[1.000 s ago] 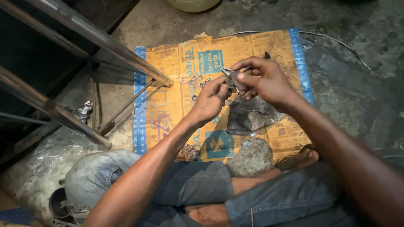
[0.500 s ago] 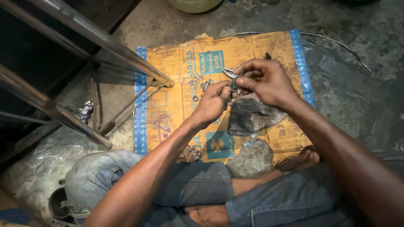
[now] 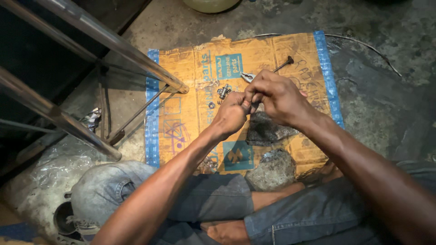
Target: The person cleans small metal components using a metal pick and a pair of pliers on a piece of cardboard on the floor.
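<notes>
Now your left hand [image 3: 232, 114] and right hand [image 3: 274, 96] have drawn together into closed fists, knuckles touching, over the cardboard sheet [image 3: 181, 122] on the floor; a second ago the fingers were spread and pinching a small metal part in plain sight, but here it is hidden between them, so you cannot tell which hand grips it. With the hands lower, the pliers [image 3: 248, 76] and a thin dark rod [image 3: 282, 64] show beyond them; small metal fittings [image 3: 222, 91] lie just left; a dark rag [image 3: 265, 131] lies beneath.
</notes>
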